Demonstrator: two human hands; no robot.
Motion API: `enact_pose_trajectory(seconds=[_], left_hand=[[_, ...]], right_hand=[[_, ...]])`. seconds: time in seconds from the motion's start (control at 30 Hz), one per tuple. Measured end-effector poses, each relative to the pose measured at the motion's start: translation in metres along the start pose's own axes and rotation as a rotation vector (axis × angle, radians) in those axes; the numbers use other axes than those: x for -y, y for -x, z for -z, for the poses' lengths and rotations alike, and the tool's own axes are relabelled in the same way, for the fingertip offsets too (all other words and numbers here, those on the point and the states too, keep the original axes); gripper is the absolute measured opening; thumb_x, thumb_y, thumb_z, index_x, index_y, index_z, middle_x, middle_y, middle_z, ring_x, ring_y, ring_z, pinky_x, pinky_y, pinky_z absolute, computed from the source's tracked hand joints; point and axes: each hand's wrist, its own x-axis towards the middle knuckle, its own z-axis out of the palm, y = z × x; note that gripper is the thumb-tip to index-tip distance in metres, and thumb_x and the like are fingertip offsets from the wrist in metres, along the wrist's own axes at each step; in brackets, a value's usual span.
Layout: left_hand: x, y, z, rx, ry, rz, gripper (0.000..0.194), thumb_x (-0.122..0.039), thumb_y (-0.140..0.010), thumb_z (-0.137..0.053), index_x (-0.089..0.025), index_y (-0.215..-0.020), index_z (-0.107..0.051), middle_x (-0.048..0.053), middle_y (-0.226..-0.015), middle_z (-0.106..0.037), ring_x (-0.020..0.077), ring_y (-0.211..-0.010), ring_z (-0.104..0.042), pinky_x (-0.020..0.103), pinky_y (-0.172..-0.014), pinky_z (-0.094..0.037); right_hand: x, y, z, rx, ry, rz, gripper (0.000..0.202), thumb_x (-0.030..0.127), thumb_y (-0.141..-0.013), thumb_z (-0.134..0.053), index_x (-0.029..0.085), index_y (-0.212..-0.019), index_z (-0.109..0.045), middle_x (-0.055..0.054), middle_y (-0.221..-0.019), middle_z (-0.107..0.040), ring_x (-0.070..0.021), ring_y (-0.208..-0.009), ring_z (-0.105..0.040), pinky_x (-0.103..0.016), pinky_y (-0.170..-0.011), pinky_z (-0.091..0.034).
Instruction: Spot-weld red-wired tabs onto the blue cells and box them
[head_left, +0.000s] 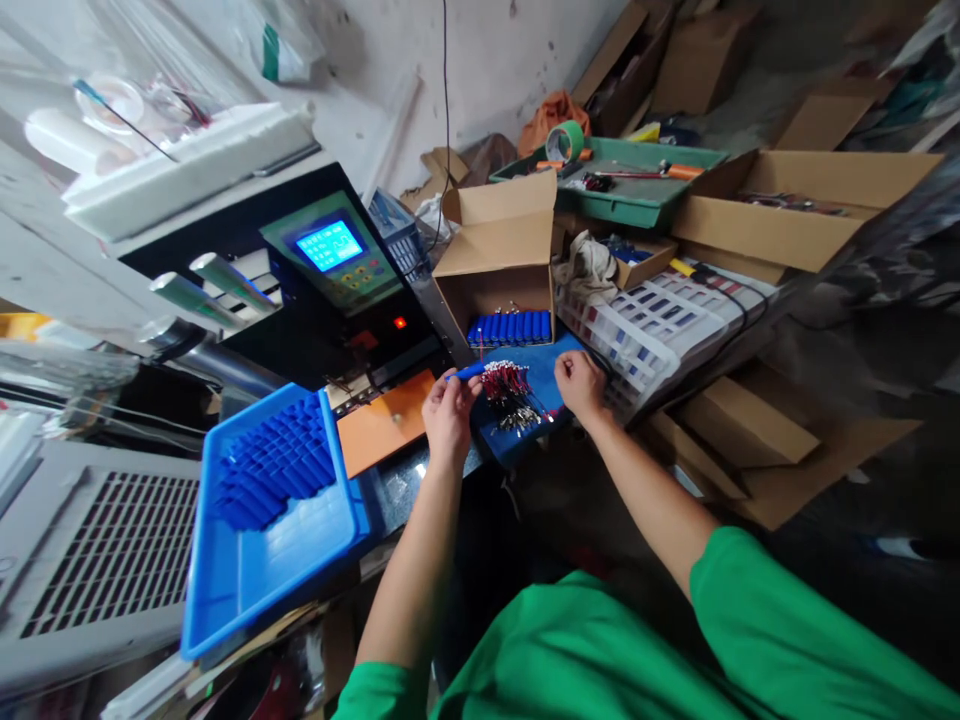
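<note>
Cylinder, blue and slim [469, 371], sits over the front of the desk [409, 490], pinched between the fingers of the left hand [448, 412]. The right hand [580, 382] hangs to its right with the fingers curled closed; whether they hold anything small cannot be told.

Between the hands, a bunch of red, black and white wires [510, 385] with pale ends spreads over a blue surface [544, 365], crowding the space beside the cylinder's tip. An orange plate [386, 425] lies left of the left hand, before a dark machine with a lit blue screen [330, 245] and a red light [400, 322]. This machine takes up the area behind the plate.

Among the containers, a blue tub [292, 540] on the left holds many blue cylinders stacked toward its far end. Just beyond the wires, an open cardboard box [495, 235] lies with its opening facing the person, a row of blue cylinders inside. To the right stands a white slatted basket [660, 330]; farther back, a green tray [637, 210] carries a roll of green tape [566, 142] and orange-handled tools.
</note>
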Motion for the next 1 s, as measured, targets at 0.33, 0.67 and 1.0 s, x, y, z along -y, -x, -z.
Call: enact_pose_trajectory(seconds=[0.33, 0.67, 1.0], left_hand=[[-0.003, -0.011, 0.005, -0.044, 0.129, 0.251, 0.020, -0.031, -0.095, -0.060, -0.015, -0.085, -0.066, 0.008, -0.084, -0.073, 0.0158, -0.094, -0.072, 0.031, -0.096, -0.059], [0.005, -0.011, 0.000, 0.056, 0.069, 0.134, 0.021, -0.035, -0.086, -0.074, -0.018, -0.097, -0.070, 0.007, -0.092, -0.075, 0.0162, -0.100, -0.072, 0.032, -0.100, -0.057], [0.005, 0.014, -0.012, 0.006, -0.306, -0.283, 0.039, -0.043, -0.084, -0.075, -0.020, -0.115, -0.069, 0.009, -0.117, -0.073, 0.0177, -0.095, -0.073, 0.034, -0.094, -0.057]], right_hand=[[-0.004, 0.000, -0.002, 0.004, 0.024, 0.049, 0.015, 0.026, -0.091, -0.053, 0.019, -0.088, -0.066, -0.009, -0.086, -0.070, -0.0213, -0.080, -0.064, -0.030, -0.075, -0.045], [-0.003, -0.001, -0.002, 0.017, 0.030, 0.050, 0.017, 0.026, -0.091, -0.050, 0.019, -0.088, -0.066, -0.010, -0.086, -0.069, -0.0211, -0.080, -0.063, -0.031, -0.075, -0.044], [-0.005, 0.000, -0.001, -0.005, 0.018, 0.061, 0.017, 0.026, -0.091, -0.050, 0.019, -0.087, -0.065, -0.009, -0.083, -0.069, -0.0209, -0.077, -0.062, -0.031, -0.074, -0.045]])
